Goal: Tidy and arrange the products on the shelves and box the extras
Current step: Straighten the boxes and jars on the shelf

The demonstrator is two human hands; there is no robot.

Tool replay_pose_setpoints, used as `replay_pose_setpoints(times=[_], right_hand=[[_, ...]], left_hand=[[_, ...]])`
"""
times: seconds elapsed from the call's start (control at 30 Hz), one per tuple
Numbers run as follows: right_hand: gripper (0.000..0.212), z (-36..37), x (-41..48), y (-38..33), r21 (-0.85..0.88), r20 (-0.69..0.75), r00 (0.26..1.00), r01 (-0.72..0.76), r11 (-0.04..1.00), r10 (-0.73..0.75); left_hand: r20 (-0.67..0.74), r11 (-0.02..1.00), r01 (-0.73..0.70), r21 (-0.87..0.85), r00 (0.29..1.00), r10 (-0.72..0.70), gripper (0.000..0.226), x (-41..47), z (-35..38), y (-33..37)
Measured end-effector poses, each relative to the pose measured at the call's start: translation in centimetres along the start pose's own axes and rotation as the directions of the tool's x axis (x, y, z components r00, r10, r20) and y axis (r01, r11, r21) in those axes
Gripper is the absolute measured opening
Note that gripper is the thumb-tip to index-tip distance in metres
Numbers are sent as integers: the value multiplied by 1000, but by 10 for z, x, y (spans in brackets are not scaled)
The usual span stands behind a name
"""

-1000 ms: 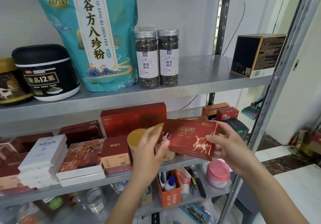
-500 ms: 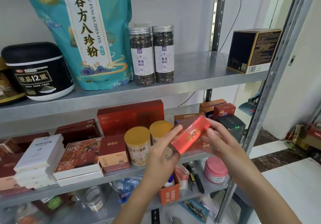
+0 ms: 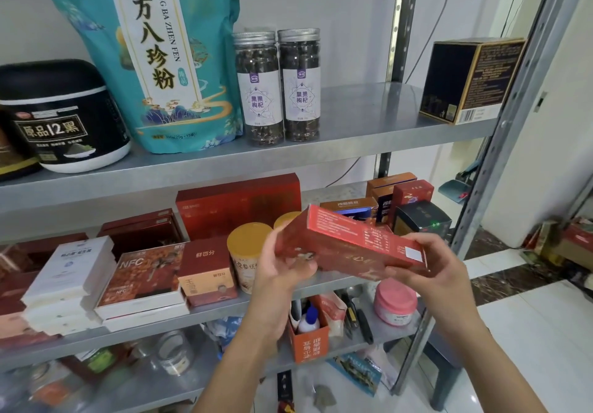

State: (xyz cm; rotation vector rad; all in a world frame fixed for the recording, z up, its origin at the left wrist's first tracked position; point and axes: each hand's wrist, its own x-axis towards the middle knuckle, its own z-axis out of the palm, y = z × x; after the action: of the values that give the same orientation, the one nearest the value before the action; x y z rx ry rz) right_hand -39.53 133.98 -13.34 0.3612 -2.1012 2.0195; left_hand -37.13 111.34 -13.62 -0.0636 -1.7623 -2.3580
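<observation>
A flat red box [image 3: 345,239] with white print on its upper face is held level in front of the middle shelf [image 3: 205,313]. My left hand [image 3: 282,271] grips its left end, thumb on the near side. My right hand [image 3: 426,268] grips its right end, fingers curled over the corner. Behind the box stand two gold-lidded tubs [image 3: 248,252] and a large red carton [image 3: 237,204]. To the right on that shelf are small orange, red and dark boxes [image 3: 414,207].
The top shelf [image 3: 359,130] carries a black tub [image 3: 61,117], a teal pouch [image 3: 160,56], two glass jars [image 3: 279,88] and a dark box [image 3: 468,79]. White and red boxes [image 3: 106,281] stack at middle left. A pink jar [image 3: 396,300] and orange holder [image 3: 309,339] sit below.
The red box has been turned over in both hands: its deer-printed front faced me a second ago, then its edge, and now the side with small white print faces up.
</observation>
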Motion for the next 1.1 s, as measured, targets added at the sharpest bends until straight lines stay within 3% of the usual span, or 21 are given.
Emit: replay_pose_setpoints(times=[0.1, 0.17, 0.23, 0.33, 0.47, 0.6, 0.7, 0.77, 0.8, 0.87, 0.97, 1.1], right_hand=[[42, 1, -1, -9, -162, -47, 988, 137, 977, -147], [39, 4, -3, -15, -234, -36, 979, 188, 954, -202], [40, 7, -5, -19, -281, -27, 972, 215, 935, -231], [43, 13, -12, -25, -311, -5, 969, 233, 921, -247], [49, 15, -18, -37, -185, 51, 987, 160, 970, -153], [52, 14, -19, -44, -57, 283, 959, -17, 998, 33], [45, 11, -15, -44, 74, 83, 989, -130, 989, 124], [41, 9, -9, -45, 222, -99, 978, -160, 962, 185], [39, 9, -6, -48, 280, -168, 967, -139, 950, 191], [35, 12, 0, -54, 370, -250, 953, -71, 926, 173], [37, 21, 1, -63, 412, -217, 967, -34, 910, 134], [42, 19, 2, -75, 340, -20, 998, 67, 938, -64]], left_hand=[[-30, 926, -184, 330, 978, 205, 90, 1, -6, -2], [32, 881, -218, 420, 974, 225, 88, 1, -5, -2], [82, 911, -160, 380, 987, 139, 83, 1, -1, 1], [-5, 960, -78, 269, 997, 83, 72, 4, 1, 5], [-90, 995, 65, 71, 994, -59, 67, 12, 1, 3], [-106, 980, 171, 101, 981, -160, 69, 14, 11, 3], [-144, 926, 143, 348, 985, -98, 83, 16, 21, 7], [-69, 790, 1, 613, 996, 52, 84, 12, 30, 14], [44, 730, -102, 676, 994, 99, 81, 9, 36, 17], [288, 728, -216, 650, 957, 27, 88, 2, 49, 24], [411, 706, -248, 663, 909, -67, 102, -5, 71, 20], [358, 782, -292, 551, 929, 94, 77, 6, 81, 23]])
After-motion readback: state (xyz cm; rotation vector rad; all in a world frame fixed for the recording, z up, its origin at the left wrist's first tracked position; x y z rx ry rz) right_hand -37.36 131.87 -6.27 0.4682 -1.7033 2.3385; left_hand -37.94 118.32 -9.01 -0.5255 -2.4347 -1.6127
